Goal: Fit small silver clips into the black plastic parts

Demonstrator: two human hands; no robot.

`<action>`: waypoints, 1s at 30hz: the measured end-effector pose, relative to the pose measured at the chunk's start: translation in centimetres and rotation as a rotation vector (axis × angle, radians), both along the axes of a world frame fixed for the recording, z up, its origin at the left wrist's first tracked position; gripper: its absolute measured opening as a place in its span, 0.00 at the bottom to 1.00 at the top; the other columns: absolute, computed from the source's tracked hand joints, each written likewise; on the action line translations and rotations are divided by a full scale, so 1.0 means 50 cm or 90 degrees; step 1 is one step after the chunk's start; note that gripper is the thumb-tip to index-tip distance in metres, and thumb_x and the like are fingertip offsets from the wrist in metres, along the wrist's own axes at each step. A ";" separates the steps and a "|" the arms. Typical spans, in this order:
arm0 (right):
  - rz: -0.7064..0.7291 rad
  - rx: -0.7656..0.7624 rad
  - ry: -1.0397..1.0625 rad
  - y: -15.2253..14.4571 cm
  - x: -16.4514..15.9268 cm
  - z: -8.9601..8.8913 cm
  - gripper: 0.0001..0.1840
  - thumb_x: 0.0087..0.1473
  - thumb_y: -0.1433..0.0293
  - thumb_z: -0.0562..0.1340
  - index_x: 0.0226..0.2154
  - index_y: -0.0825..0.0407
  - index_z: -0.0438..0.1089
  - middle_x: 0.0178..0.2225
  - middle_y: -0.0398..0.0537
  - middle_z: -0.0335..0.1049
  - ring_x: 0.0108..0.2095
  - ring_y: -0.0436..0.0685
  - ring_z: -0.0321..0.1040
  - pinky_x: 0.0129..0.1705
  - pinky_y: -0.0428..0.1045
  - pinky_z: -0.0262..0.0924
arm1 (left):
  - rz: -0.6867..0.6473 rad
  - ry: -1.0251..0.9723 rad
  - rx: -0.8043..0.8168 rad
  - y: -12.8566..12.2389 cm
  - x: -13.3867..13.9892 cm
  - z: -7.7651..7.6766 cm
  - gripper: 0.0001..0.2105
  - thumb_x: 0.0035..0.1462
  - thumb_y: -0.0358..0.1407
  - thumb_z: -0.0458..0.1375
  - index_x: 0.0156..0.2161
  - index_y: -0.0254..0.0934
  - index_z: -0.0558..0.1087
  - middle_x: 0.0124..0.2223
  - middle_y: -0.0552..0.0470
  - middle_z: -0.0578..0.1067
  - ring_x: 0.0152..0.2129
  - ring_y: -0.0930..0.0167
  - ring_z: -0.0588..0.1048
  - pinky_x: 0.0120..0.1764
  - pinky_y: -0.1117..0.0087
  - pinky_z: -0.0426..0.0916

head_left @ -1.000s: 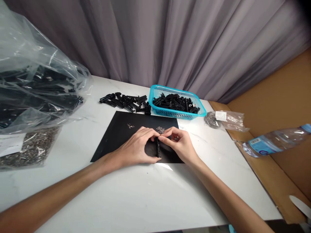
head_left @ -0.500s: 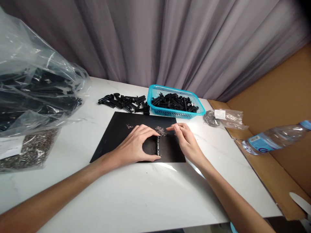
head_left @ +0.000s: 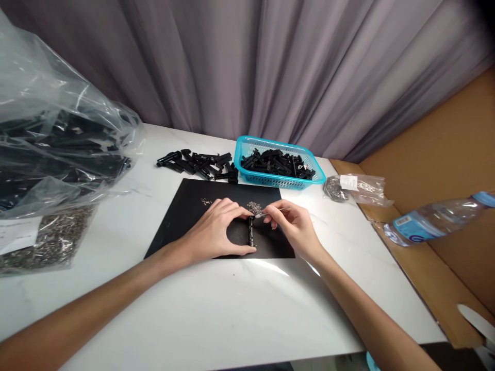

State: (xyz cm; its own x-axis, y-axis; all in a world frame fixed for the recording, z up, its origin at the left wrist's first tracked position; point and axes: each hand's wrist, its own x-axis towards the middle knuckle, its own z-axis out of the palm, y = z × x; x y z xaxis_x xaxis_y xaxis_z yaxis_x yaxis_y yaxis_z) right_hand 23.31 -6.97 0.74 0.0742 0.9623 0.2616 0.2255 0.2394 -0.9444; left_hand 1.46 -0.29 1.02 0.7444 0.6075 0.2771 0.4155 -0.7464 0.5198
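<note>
Skinny black plastic part [head_left: 251, 232] is over the black mat [head_left: 178, 221], left hand [head_left: 214, 229] pinching it end to end. Right hand [head_left: 293, 224] has a slim metal tool [head_left: 263, 214] pinched, tip right by the part's far end, can't tell if touching. Tiny metal bits [head_left: 254, 207] piled just beyond, blue plastic basket [head_left: 270, 181] farther back.

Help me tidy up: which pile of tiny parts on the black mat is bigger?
The right pile, near the right hand; the left pile is smaller and sparser.
</note>
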 end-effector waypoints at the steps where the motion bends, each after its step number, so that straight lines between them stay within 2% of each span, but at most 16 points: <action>1: -0.001 -0.002 0.000 0.000 -0.001 -0.001 0.19 0.62 0.52 0.66 0.35 0.52 0.77 0.29 0.46 0.77 0.27 0.52 0.69 0.32 0.49 0.67 | 0.001 -0.001 -0.001 0.000 0.000 0.000 0.29 0.46 0.53 0.72 0.50 0.42 0.77 0.45 0.50 0.78 0.45 0.59 0.71 0.50 0.55 0.66; 7: 0.011 -0.007 -0.009 0.004 -0.005 -0.007 0.20 0.61 0.51 0.67 0.33 0.51 0.76 0.29 0.47 0.78 0.27 0.53 0.71 0.33 0.50 0.70 | -0.001 0.005 -0.004 0.000 0.001 -0.002 0.29 0.47 0.53 0.72 0.50 0.41 0.76 0.45 0.50 0.77 0.45 0.58 0.71 0.51 0.55 0.67; 16: 0.064 -0.018 0.019 0.005 -0.002 -0.012 0.20 0.62 0.52 0.66 0.37 0.53 0.81 0.32 0.50 0.81 0.29 0.55 0.76 0.36 0.52 0.73 | -0.008 -0.001 -0.038 0.003 0.007 -0.009 0.30 0.44 0.52 0.73 0.50 0.40 0.76 0.44 0.49 0.75 0.45 0.58 0.71 0.51 0.54 0.67; 24: 0.077 -0.033 0.005 0.009 -0.003 -0.014 0.19 0.65 0.54 0.65 0.38 0.53 0.81 0.32 0.49 0.80 0.30 0.55 0.75 0.37 0.52 0.71 | -0.011 0.002 -0.024 0.001 0.010 -0.005 0.31 0.43 0.52 0.74 0.50 0.39 0.76 0.44 0.49 0.76 0.44 0.58 0.71 0.51 0.55 0.67; 27: 0.040 0.025 -0.080 0.003 -0.002 -0.010 0.19 0.69 0.56 0.60 0.39 0.51 0.80 0.35 0.48 0.79 0.36 0.56 0.74 0.44 0.54 0.68 | -0.022 0.006 -0.010 0.010 -0.002 0.006 0.31 0.45 0.53 0.73 0.52 0.40 0.76 0.46 0.49 0.77 0.45 0.59 0.72 0.52 0.55 0.66; 30: -0.058 0.161 -0.163 -0.005 -0.005 -0.005 0.24 0.75 0.60 0.51 0.35 0.49 0.76 0.39 0.49 0.77 0.45 0.57 0.71 0.55 0.57 0.61 | 0.022 -0.039 0.005 0.034 -0.022 0.025 0.30 0.48 0.54 0.72 0.54 0.42 0.76 0.46 0.50 0.79 0.46 0.59 0.73 0.55 0.55 0.65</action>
